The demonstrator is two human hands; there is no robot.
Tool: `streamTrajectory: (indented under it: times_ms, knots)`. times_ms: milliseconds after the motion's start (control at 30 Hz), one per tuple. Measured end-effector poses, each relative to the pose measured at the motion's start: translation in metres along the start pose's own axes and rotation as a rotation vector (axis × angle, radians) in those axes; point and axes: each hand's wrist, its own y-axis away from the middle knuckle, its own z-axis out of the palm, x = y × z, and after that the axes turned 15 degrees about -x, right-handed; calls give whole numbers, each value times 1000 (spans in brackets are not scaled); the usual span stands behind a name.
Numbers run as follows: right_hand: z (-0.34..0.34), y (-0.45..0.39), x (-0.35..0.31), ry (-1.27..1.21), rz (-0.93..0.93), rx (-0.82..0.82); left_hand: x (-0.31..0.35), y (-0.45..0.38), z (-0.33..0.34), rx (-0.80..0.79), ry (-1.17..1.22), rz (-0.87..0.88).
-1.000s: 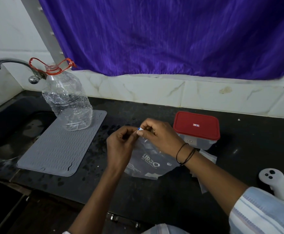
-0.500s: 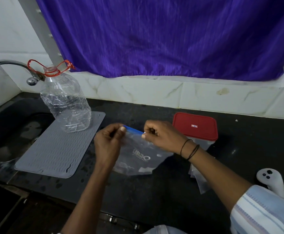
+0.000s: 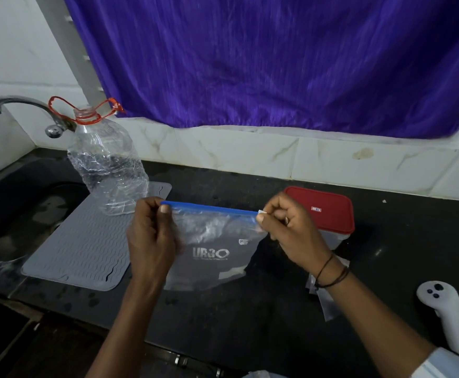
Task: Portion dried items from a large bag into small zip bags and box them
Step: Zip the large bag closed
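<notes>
Now we are holding the zip bag [image 3: 212, 246] stretched between our two hands, just above the black table [image 3: 277, 323], in front of the box with the red lid [image 3: 322, 208]. A second ago our hands were close together at one end of the blue zip strip [image 3: 209, 208]; now they are well apart. The left hand [image 3: 152, 236] is pinching the left end of the strip, and the right hand [image 3: 291, 230] is pinching the small white slider [image 3: 262, 212] at the right end. So the slider is now sitting at the far right, and we are judging that the zip has just been run along its whole length. Whether this is opening or closing the bag, we cannot tell from the picture.

The bag is looking nearly empty; we are seeing no dried items inside, and no large bag is in view either. So we are judging that the portioning is only at its start.

The long axis of the bag is running left to right along the zip strip, almost level, with the right end a little lower. The mouth is pointing up and away from us, and the body is hanging down toward the table with its printed face toward us.
</notes>
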Motion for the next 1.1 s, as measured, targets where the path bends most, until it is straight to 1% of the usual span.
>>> streamTrajectory:
  times_ms: [100, 233, 300, 367, 400, 467, 500, 567, 633, 667, 700, 733, 767, 800, 867, 933, 967, 1067, 1100]
  knots:
    - [11, 9, 5, -150, 78, 123, -1, 5, -2, -62, -74, -14]
    - [17, 0, 40, -132, 305, 75, -26, -4, 10, -165, -89, -136]
    - [20, -12, 68, -39, 395, 107, -48, -16, 26, -212, -106, -209]
    - [24, -25, 90, 131, 465, 163, -70, -31, 47, -238, -114, -284]
    - [28, -29, 97, 243, 512, 166, -83, -38, 56, -248, -110, -324]
    - [38, -32, 104, 488, 590, 106, -102, -47, 71, -271, -121, -380]
    - [46, -29, 106, 580, 583, 82, -109, -49, 77, -288, -170, -382]
    - [64, -14, 106, 718, 450, 72, -119, -43, 84, -264, -315, -305]
    - [80, 1, 106, 854, 297, 67, -119, -27, 89, -166, -347, -179]
    - [87, 8, 107, 911, 276, 12, -117, -16, 92, -164, -349, -98]
    - [93, 13, 107, 946, 296, -74, -117, -5, 94, -217, -348, -9]
    - [98, 16, 109, 966, 337, -159, -122, 8, 97, -308, -357, 76]
    - [102, 18, 113, 978, 380, -226, -128, 19, 100, -417, -387, 139]
    - [105, 20, 117, 979, 425, -278, -139, 29, 104, -532, -448, 155]
    - [106, 19, 126, 965, 531, -393, -160, 43, 111, -706, -692, 77]
    - [105, 18, 136, 957, 611, -483, -166, 50, 113, -831, -869, -93]
    - [105, 17, 139, 956, 623, -502, -166, 51, 113, -871, -903, -159]
    - [103, 16, 143, 958, 617, -531, -158, 53, 115, -873, -951, -227]
    - [102, 16, 143, 962, 607, -536, -156, 52, 116, -908, -966, -253]
